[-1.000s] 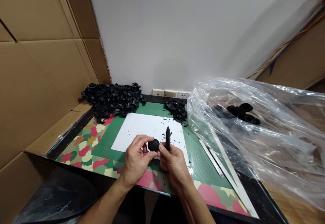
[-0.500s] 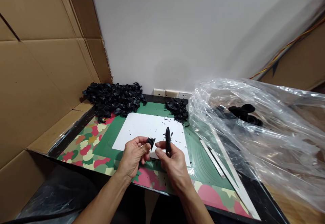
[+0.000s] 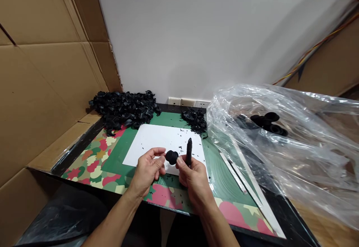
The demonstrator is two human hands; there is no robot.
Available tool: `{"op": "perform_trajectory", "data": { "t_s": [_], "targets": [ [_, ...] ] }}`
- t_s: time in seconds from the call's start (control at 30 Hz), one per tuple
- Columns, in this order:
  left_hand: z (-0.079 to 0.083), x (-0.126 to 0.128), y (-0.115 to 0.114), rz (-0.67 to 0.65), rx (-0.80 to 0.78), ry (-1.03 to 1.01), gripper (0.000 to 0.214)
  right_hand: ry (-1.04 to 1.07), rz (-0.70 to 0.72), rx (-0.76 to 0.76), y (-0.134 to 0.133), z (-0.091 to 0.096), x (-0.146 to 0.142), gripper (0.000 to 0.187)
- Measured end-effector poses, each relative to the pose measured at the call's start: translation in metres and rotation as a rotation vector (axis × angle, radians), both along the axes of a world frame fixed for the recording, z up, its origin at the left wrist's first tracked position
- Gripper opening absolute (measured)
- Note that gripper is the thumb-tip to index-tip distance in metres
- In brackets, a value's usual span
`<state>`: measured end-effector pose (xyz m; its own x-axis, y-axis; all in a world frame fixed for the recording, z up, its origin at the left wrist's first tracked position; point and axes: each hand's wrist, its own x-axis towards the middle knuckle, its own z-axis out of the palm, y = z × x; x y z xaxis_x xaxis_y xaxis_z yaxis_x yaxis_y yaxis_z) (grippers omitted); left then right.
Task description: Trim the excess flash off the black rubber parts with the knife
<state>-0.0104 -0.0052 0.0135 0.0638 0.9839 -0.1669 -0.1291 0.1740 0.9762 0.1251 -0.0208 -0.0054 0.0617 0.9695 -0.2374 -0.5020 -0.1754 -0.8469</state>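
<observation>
A small black ribbed rubber bellows (image 3: 171, 157) is up between my hands, over the white sheet (image 3: 153, 138). My right hand (image 3: 195, 174) pinches its right end with thumb and finger. The same hand also grips a dark pen-shaped tool (image 3: 189, 151), which stands upright with its tapered tip up. On the other side, my left hand (image 3: 150, 168) has its thumb and forefinger slightly apart at the bellows' left edge; whether they touch it is hard to tell. Small black scraps (image 3: 181, 150) are scattered over the sheet.
A large heap of black rubber trimmings (image 3: 126, 108) lies at the back left, a smaller pile (image 3: 195, 120) at the back middle. Clear plastic bag (image 3: 303, 157) on the right holds black bellows (image 3: 266, 122). White strips (image 3: 242, 179) lie on the green mat (image 3: 224, 183). Cardboard (image 3: 50, 90) walls the left.
The bellows has passed from my left fingers to the fingertips of my right hand and turned its round end toward me. The dark tool has shifted slightly right.
</observation>
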Motion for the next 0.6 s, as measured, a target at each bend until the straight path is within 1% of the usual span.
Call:
{"op": "perform_trajectory", "data": {
  "t_s": [0.07, 0.17, 0.33, 0.43, 0.6],
  "targets": [
    [0.0011, 0.0023, -0.0016, -0.033, 0.010, 0.026, 0.053, 0.024, 0.008, 0.008, -0.0003, 0.0005, 0.0002, 0.041],
    [0.0017, 0.0061, -0.0024, -0.032, 0.011, 0.026, 0.053, 0.040, 0.033, 0.016, -0.0010, 0.0009, 0.0002, 0.039],
    [-0.0004, 0.0079, -0.0006, -0.073, -0.065, -0.118, 0.049, 0.056, 0.037, 0.022, -0.0007, 0.0036, -0.0010, 0.042],
    [-0.0010, 0.0073, -0.0005, -0.055, -0.073, -0.175, 0.048, 0.051, 0.037, 0.022, -0.0008, 0.0044, -0.0013, 0.043],
    [-0.0019, 0.0065, 0.0000, -0.039, -0.072, -0.193, 0.046, 0.043, 0.033, 0.029, -0.0023, 0.0042, -0.0010, 0.040]
  ]
}}
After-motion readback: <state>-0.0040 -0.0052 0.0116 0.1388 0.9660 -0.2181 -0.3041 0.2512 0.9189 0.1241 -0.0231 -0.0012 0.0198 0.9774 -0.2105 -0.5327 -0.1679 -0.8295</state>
